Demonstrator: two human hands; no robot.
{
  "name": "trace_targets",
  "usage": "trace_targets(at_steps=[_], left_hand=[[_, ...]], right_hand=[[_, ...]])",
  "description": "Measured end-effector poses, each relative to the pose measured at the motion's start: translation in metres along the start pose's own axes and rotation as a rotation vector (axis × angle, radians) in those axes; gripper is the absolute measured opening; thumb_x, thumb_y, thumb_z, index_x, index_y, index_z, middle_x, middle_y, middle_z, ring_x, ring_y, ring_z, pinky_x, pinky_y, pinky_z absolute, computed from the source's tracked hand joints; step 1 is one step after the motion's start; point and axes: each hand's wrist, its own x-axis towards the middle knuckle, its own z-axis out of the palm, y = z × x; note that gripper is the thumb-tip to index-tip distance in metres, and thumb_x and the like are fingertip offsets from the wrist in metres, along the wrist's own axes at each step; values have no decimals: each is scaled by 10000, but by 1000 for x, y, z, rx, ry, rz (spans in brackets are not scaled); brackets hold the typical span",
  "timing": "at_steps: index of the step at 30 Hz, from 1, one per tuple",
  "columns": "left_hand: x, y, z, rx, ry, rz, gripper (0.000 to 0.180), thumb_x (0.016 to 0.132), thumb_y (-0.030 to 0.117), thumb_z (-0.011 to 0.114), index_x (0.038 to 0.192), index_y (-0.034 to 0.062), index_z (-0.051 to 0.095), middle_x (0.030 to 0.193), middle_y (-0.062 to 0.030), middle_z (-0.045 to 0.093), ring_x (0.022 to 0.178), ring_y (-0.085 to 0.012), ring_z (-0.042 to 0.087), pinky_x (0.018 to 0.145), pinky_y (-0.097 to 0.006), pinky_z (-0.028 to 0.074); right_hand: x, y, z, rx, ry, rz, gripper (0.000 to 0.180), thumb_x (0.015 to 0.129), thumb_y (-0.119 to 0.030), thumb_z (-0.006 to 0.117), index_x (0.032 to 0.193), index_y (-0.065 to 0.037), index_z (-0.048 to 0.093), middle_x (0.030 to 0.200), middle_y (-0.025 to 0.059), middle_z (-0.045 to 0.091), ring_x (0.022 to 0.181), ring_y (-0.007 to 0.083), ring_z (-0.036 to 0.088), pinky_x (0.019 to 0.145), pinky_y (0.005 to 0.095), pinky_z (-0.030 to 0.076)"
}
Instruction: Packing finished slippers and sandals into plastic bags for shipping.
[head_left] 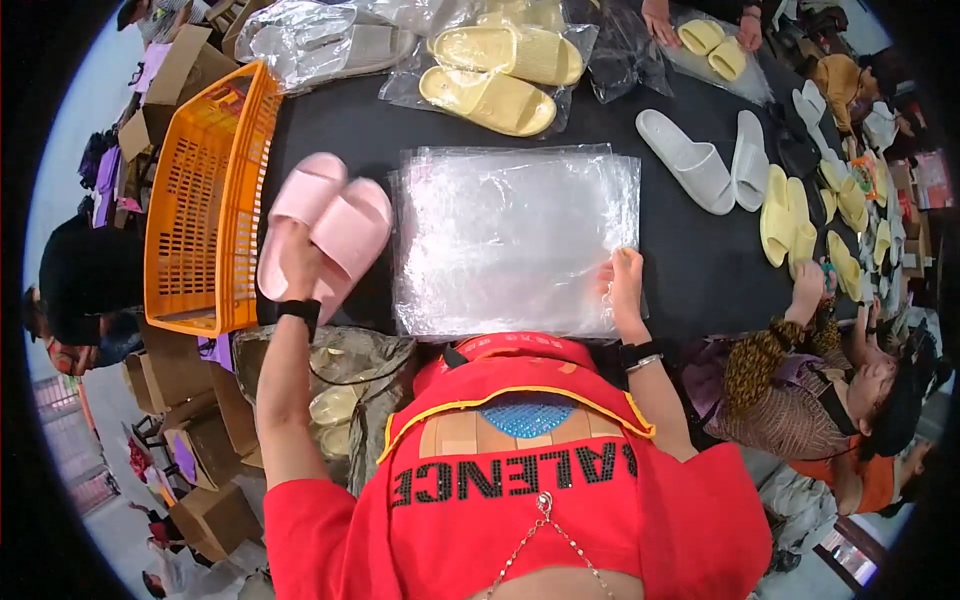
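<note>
Red top (520, 500) hides table edge (700, 270); left hand (300, 270) grips pink slippers (330, 225).

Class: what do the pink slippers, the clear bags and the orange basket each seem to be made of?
Pink slippers: probably soft moulded foam, matte and thick-soled. Clear bags: thin glossy plastic film, see-through with crinkled glare. Orange basket: rigid moulded plastic with a slotted lattice wall.

Pink slippers (325, 235); clear bags (515, 240); orange basket (205, 205); black table (690, 270).
</note>
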Motion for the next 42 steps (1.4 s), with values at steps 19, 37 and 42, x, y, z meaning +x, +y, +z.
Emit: trace_targets(at_steps=[19,37,42], left_hand=[[29,243,85,-8,-474,498,412,561,83,645,964,106,563,1008,-113,524,931,-307,532,742,-419,437],[-20,171,66,-187,-388,459,381,623,35,580,999,95,563,1007,-133,534,809,-347,565,704,-423,460],[8,77,51,-10,-306,-28,226,767,28,452,985,21,512,1002,-166,560,867,-362,563,723,-450,445]], right_hand=[[-9,48,-21,-557,-128,-443,181,789,-49,533,948,3,604,760,133,620,724,234,610,680,323,471],[-18,50,7,-1243,-387,-846,867,712,-598,531,1366,-81,292,1453,142,154,1345,313,93,1076,454,67],[-19,37,9,-1241,-443,-791,853,727,-591,528,1369,-88,279,1457,132,145,1346,308,89,1080,449,48]])
